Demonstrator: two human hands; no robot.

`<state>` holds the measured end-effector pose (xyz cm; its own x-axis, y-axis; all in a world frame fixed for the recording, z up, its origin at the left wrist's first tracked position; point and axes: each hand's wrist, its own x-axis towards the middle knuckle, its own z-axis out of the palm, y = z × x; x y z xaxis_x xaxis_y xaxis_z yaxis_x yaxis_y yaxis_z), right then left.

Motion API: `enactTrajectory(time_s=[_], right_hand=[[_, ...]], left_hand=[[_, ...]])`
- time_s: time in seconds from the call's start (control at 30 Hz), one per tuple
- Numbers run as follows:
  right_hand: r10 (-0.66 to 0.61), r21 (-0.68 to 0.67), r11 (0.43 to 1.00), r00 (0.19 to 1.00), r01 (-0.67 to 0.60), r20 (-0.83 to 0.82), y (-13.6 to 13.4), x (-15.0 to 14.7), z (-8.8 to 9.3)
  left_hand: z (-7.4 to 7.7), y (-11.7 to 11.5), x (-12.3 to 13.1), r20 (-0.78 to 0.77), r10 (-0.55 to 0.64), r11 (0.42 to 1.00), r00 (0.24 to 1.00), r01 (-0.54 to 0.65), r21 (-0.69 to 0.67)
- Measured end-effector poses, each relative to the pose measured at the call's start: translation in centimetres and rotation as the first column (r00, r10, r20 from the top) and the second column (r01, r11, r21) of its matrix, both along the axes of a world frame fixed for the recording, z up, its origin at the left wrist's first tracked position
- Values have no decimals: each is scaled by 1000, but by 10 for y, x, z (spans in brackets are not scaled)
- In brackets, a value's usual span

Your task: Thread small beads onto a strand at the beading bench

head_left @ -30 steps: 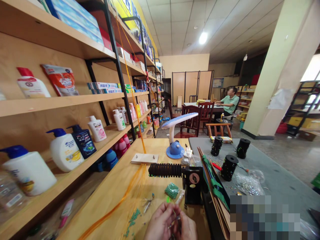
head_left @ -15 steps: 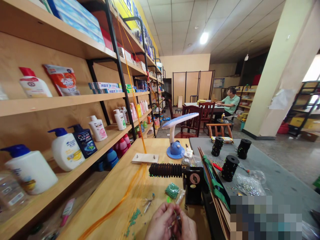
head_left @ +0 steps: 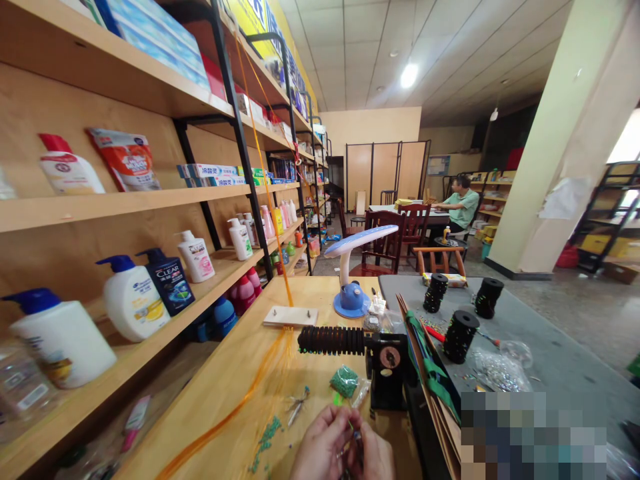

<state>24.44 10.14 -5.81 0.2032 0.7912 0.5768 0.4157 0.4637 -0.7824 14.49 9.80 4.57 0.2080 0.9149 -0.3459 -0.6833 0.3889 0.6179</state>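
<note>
My left hand and my right hand meet low in the middle, over the wooden table. Both are closed, fingertips pinched close together on something thin and small that I cannot make out. Just beyond them lies a clear bag of green beads. Loose green beads are scattered to the left, near a small bundle of thin metal pieces. A bundle of orange threads runs across the table from under a white clamp plate. A black ridged spindle juts left from its black stand.
A blue lamp stands behind the spindle. On the grey mat at right are black spools and a bag of shiny beads. Shelves of bottles line the left. A person in a green shirt sits far back.
Very little differs. My fingertips have shifted slightly at the pinch, and both hands stay in the same spot.
</note>
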Motion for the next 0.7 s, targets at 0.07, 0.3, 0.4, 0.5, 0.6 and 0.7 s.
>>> enactTrajectory(time_s=[0.07,0.3,0.4,0.5,0.6,0.7], right_hand=[[-31,71,997,996,24,87,3,5,-6],[29,188,979,965,-81,262,11,20,-12],[-13,121,993,991,-4,134,8,13,-6],[-12,35,999,999,10,39,3,4,-2],[-44,23,999,999,43,15,2,1,-4],[-37,109,994,993,24,116,5,8,-10]], left_hand=[[0,0,0,7,6,1000,1000,-6,16],[-1,0,0,15,-6,1000,1000,5,18],[-2,0,1,11,-5,1000,1000,4,21],[-2,0,2,2,5,1000,1000,-5,13],[-2,1,1,-1,6,1000,1000,-6,12],[-3,1,1,-8,-3,1000,1000,3,20]])
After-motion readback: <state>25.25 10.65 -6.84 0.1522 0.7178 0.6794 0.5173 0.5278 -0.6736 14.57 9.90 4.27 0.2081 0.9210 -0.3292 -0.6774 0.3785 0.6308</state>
